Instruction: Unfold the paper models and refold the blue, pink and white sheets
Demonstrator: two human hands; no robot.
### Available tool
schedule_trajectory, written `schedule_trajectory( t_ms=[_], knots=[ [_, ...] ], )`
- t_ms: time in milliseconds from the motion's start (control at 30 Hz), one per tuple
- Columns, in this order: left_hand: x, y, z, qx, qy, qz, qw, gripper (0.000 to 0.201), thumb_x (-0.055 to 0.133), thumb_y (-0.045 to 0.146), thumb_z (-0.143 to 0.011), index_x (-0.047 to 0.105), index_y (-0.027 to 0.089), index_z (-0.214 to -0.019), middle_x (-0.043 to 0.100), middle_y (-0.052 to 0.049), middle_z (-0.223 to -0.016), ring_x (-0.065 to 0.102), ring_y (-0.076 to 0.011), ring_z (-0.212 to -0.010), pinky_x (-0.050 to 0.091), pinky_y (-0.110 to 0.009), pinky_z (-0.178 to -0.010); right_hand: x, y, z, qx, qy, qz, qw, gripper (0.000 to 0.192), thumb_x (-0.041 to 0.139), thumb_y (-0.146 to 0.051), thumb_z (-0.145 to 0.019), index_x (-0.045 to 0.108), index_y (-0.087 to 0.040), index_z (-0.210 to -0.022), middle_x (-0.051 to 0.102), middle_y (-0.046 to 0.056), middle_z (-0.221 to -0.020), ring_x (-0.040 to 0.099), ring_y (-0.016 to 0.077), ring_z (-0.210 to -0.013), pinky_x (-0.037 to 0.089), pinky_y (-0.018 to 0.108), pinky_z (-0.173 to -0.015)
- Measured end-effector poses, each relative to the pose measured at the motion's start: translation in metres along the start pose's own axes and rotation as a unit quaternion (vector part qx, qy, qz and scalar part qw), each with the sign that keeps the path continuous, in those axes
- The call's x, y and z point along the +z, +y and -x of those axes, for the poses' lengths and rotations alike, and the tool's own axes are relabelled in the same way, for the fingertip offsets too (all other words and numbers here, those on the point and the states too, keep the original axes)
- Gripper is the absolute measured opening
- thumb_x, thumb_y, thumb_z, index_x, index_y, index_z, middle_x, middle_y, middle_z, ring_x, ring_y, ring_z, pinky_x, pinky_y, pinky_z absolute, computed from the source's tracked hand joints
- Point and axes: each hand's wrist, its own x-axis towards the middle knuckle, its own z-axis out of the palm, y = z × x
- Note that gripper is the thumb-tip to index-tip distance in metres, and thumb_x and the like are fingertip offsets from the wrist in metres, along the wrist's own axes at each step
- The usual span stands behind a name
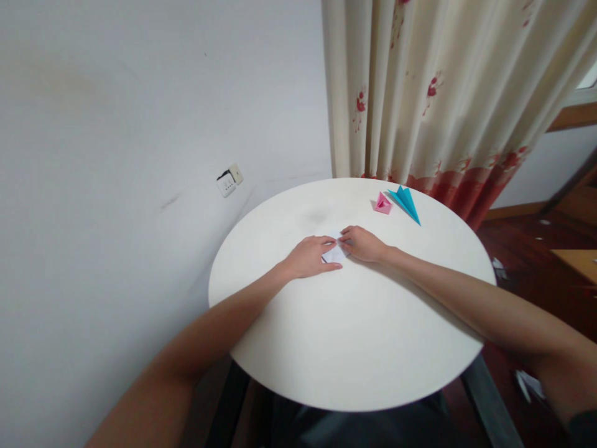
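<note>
White paper (334, 254): pinned flat on the counter (354, 348) under left hand (310, 257) and right hand (364, 244), fingers lying flat, gripping nothing. Risk: uneven pressure skews the crease.

We see both bare forearms reaching in from the bottom corners of the frame and converging near the centre. Our left hand (311, 256) lies palm down, fingers flat and stretched toward the right, thumb extended low. Our right hand (362, 244) sits just right of it, knuckles raised, fingertips curled down and pressing. The two hands nearly touch.
</note>
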Motion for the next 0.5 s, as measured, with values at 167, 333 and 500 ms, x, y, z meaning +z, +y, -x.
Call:
schedule_trajectory(
  t_ms=[167,333,500],
  knots=[
    [0.0022,-0.0021,-0.0005,-0.009,-0.011,-0.005,1.0,0.05,0.057,0.051,-0.097,0.064,0.018,-0.133,0.058,-0.011,-0.145,0.058,-0.0276,-0.129,0.041,-0.041,-0.111,0.0024,0.0025,-0.0005,-0.01,0.02,-0.006,1.0,0.027,0.056,-0.015,-0.093,0.079,-0.016,-0.107,0.07,0.013,-0.128,0.066,0.0245,-0.114,0.046,0.029,-0.101],
    [0.0063,-0.0065,-0.0005,-0.018,-0.024,-0.006,1.0,0.047,0.052,0.044,-0.099,0.061,0.017,-0.137,0.054,-0.012,-0.15,0.053,-0.0276,-0.136,0.036,-0.044,-0.117,0.0019,0.002,-0.001,-0.013,0.017,-0.007,1.0,0.028,0.055,-0.01,-0.091,0.079,-0.016,-0.103,0.069,0.012,-0.131,0.066,0.0233,-0.114,0.046,0.028,-0.1],
    [0.0066,-0.0076,0.0008,-0.006,-0.037,0.01,0.999,0.042,0.048,0.038,-0.102,0.059,0.02,-0.138,0.05,-0.011,-0.154,0.048,-0.0267,-0.141,0.034,-0.046,-0.119,-0.0031,-0.0008,0.0007,-0.003,-0.011,-0.014,1.0,0.028,0.056,-0.013,-0.092,0.078,-0.018,-0.107,0.075,0.011,-0.119,0.07,0.0228,-0.108,0.048,0.028,-0.096]
  ],
)
